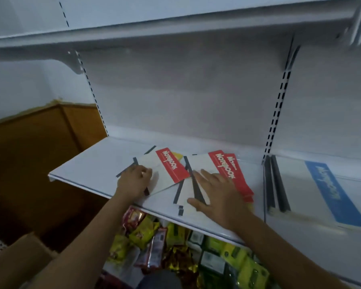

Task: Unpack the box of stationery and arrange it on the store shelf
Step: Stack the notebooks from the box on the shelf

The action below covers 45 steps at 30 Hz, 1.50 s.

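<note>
Your right hand (219, 192) covers part of the red notebooks (227, 170), so you can't count those under your fingers. The blue notebook (329, 192) far right of your fingertips is blurry, its word unreadable.

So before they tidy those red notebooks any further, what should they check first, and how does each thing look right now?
1. Left hand on the left red notebook: ok, its fingers rest on the cover.
2. Right hand on the right red notebooks: ok, it lies flat with fingers spread.
3. Red notebooks squared up: not ok, they are fanned, skewed and overlapping.
4. Notebooks clear of the shelf front edge: not ok, one corner reaches the lip.
5. Free space to the left on the shelf: ok, bare surface shows there.
6. Blue notebooks on the right neatly placed: cannot tell, the picture is blurred there.
</note>
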Tool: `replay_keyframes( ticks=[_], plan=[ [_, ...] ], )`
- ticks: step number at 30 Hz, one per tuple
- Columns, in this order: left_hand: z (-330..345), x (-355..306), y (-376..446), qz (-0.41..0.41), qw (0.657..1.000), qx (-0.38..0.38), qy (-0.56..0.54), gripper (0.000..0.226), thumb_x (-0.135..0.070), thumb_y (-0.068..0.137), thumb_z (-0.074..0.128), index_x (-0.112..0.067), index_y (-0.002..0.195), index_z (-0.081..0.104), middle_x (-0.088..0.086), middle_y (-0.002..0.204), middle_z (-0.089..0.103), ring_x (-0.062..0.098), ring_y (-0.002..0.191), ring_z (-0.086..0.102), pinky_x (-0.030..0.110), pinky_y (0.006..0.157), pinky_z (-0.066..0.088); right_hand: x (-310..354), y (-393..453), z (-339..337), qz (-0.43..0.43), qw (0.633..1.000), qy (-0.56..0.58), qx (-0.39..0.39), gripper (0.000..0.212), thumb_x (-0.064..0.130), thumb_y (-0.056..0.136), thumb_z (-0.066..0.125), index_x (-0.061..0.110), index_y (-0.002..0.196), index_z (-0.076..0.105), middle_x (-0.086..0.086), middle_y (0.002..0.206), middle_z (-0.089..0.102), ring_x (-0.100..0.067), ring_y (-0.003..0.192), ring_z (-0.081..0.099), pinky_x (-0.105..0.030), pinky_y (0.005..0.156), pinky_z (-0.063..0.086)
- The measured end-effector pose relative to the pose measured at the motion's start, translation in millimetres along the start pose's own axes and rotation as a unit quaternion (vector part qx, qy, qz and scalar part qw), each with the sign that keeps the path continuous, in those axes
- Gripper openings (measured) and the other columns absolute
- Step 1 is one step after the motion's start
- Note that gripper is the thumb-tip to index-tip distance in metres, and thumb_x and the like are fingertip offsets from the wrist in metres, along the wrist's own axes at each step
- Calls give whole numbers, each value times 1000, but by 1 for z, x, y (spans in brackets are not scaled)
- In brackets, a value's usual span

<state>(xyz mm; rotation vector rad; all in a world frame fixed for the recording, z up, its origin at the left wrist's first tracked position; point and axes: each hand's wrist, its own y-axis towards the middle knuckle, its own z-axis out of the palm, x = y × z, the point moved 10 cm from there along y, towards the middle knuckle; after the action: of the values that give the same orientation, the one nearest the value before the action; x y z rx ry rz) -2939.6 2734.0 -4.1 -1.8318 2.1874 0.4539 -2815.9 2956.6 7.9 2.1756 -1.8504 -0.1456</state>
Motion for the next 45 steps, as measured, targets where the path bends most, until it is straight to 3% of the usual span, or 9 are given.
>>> replay_keyframes(
  ticks=[3, 6, 12, 15, 20, 24, 32, 40, 45],
  plan=[
    [7, 13, 1, -50, 992, -94, 63, 74, -76, 84, 42, -17, 128, 52, 16, 138, 49, 37, 131, 41, 49, 108, 34, -19, -3, -4, 121, 992, -18, -37, 102, 91, 74, 18, 25, 149, 36, -12, 153, 37, -36, 140, 32, -57, 117, 14],
    [5, 10, 3, -15, 990, -127, 51, 73, -75, 82, 45, -17, 126, 53, 12, 135, 54, 33, 129, 45, 48, 107, 37, -37, -10, -1, 201, 979, 10, -14, 110, 93, 65, -5, 32, 154, 17, -15, 162, 11, -37, 149, 2, -59, 117, -5],
    [-11, 7, -6, 24, 986, -157, -51, 61, -58, 84, 64, -23, 133, 55, -1, 127, 65, 22, 113, 61, 45, 95, 51, -48, -10, -4, 191, 975, 102, -56, 96, 75, 78, -21, 32, 143, 35, -10, 152, 35, -32, 142, 29, -53, 114, 25],
    [-10, 14, -9, -2, 983, -134, -126, 61, -44, 84, 72, -25, 138, 51, -2, 125, 66, 20, 110, 64, 47, 97, 51, -63, -10, -6, 216, 970, 81, -73, 75, 67, 88, -10, 27, 130, 37, -11, 138, 49, -32, 125, 48, -45, 99, 43],
    [2, 23, 7, -73, 991, -34, -107, 80, -43, 81, 72, -27, 149, 34, 0, 137, 58, 26, 126, 53, 52, 108, 38, -83, -22, 3, 325, 944, 52, 6, 117, 90, 71, 39, 9, 152, 15, -18, 141, 42, -35, 126, 42, -44, 105, 37],
    [13, 9, 14, -118, 991, 36, -42, 101, -61, 66, 80, -15, 145, 35, 11, 139, 52, 31, 128, 49, 49, 105, 41, -103, -15, 1, 365, 915, 170, 36, 96, 72, 64, 73, 8, 128, 42, -14, 119, 52, -27, 104, 57, -41, 91, 52],
    [-23, -13, 3, -90, 954, -2, -288, 12, -20, 93, 63, -11, 101, 62, 11, 108, 68, 26, 91, 65, 38, 81, 56, -112, -22, -37, 366, 889, 254, -107, 50, 37, 75, 82, 10, 110, 60, -3, 102, 64, -16, 85, 58, -25, 65, 44],
    [-17, -19, -16, -68, 936, 20, -344, 16, -17, 99, 52, -14, 113, 59, 1, 103, 66, 15, 86, 63, 29, 65, 50, -93, -36, -2, 393, 643, 656, 35, 36, 6, 78, 75, 3, 112, 63, -16, 106, 72, -30, 98, 67, -45, 88, 54],
    [-7, -5, -19, -91, 925, 30, -367, 15, -17, 98, 54, -20, 109, 63, 0, 103, 69, 18, 92, 65, 36, 84, 54, -107, -35, -21, 393, 670, 630, -9, 30, -2, 82, 67, -1, 111, 63, -17, 100, 73, -28, 87, 68, -37, 76, 55]
  ],
)
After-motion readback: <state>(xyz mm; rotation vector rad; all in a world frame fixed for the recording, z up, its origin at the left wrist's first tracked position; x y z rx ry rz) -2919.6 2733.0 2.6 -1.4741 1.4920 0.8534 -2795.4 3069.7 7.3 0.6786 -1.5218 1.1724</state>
